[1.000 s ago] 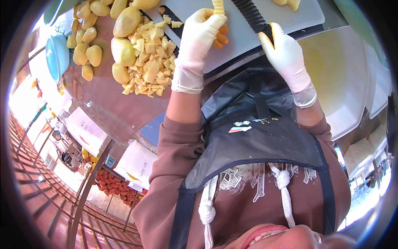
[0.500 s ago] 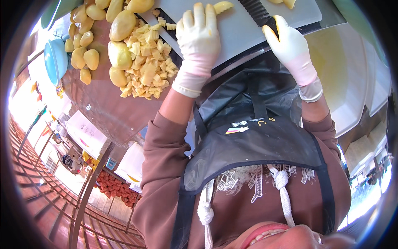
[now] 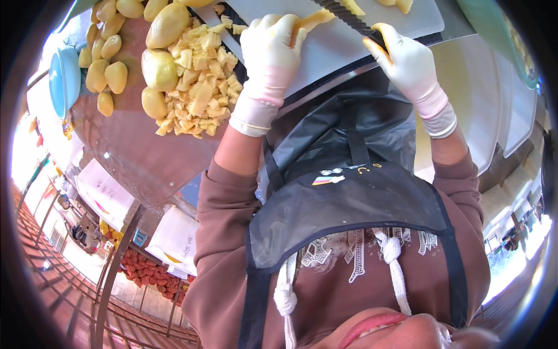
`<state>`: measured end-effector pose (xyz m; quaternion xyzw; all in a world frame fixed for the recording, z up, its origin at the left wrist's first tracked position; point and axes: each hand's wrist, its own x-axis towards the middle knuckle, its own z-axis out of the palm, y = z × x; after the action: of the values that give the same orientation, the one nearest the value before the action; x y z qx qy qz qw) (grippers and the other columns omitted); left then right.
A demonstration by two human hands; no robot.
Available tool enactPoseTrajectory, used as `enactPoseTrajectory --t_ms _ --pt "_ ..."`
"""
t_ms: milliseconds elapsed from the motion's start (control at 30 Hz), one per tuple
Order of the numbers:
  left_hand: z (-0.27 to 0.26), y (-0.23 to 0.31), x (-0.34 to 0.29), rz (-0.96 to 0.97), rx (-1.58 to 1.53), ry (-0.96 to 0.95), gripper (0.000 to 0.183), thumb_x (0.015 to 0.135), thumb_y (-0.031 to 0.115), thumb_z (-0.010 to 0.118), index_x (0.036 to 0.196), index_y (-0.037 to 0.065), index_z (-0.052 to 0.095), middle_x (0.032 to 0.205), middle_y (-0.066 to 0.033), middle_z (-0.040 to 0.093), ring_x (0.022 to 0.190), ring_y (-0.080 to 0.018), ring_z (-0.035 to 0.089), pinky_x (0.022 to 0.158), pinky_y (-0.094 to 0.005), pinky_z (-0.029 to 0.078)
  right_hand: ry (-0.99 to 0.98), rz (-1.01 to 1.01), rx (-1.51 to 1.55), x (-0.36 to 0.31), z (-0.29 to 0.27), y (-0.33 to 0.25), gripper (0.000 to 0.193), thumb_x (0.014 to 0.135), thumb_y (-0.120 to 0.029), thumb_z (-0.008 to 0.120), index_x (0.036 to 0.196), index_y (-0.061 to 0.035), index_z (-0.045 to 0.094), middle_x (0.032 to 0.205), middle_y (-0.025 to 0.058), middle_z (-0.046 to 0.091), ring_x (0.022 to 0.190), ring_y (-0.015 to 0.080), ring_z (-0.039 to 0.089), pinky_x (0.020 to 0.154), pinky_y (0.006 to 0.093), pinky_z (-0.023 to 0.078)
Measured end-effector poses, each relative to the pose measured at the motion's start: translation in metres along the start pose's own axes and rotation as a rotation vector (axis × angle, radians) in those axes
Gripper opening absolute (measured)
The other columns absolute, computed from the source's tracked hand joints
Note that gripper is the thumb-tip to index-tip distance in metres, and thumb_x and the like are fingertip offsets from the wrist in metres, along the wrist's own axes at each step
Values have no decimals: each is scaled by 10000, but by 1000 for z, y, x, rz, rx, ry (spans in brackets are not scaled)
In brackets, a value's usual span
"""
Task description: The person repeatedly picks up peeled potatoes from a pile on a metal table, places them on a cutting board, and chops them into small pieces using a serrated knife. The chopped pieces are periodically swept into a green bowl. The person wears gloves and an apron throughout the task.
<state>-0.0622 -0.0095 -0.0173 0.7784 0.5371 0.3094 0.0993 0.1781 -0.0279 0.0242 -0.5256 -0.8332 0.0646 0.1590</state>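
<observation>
Both of my hands wear white gloves. Over the pale cutting board [image 3: 325,52], my left hand [image 3: 268,61] pinches a peeled potato slice [image 3: 317,20] between thumb and fingers. My right hand [image 3: 406,68] is wrapped round the black handle of a wavy-bladed knife [image 3: 344,15], whose blade points up and left, close to the slice. Another cut potato piece [image 3: 352,7] lies just beyond the blade, and more potato pieces [image 3: 402,4] sit at the board's far right. Left of my left hand is a heap of chopped potato [image 3: 200,87]. The knife's tip is cut off by the picture's top.
Whole peeled potatoes [image 3: 159,70] lie left of the heap on the brownish metal table [image 3: 131,139]. A light blue basin [image 3: 64,81] is at the far left. On the right are a white tub [image 3: 474,104] and part of a green container [image 3: 494,29].
My left fingers, laid on the board beside the potato slice before, now pinch it, with its near end in my grip. The knife has moved slightly left, nearer the slice. The whole view has shifted a little.
</observation>
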Motion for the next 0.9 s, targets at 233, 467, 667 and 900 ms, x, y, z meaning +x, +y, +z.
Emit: enactPoseTrajectory --t_ms 233,467,667,900 --pt "2 -4 0 -10 -16 -7 176 726 198 752 850 96 680 755 -69 626 715 -282 592 656 -390 462 -59 -109 -102 9 -8 3 231 916 -305 622 931 -84 557 664 69 611 579 235 633 491 330 471" --pt "-3 9 -2 -84 57 -86 205 738 268 759 785 92 667 729 -53 630 711 -265 605 650 -384 467 21 179 0 0 -6 -15 236 921 -310 626 935 -80 575 640 98 631 580 266 647 487 349 479" --pt "2 25 -9 -138 148 -37 220 740 323 740 766 117 668 703 -25 610 701 -228 592 725 -372 396 47 273 14 -1 15 -40 259 928 -315 615 927 -63 555 600 106 619 543 272 641 464 357 482" --pt "4 27 -10 -138 177 -64 203 748 297 736 778 110 663 725 -35 615 719 -243 594 726 -383 403 -153 286 -178 12 21 -58 273 934 -312 589 902 -56 501 576 93 616 519 273 643 454 361 501"
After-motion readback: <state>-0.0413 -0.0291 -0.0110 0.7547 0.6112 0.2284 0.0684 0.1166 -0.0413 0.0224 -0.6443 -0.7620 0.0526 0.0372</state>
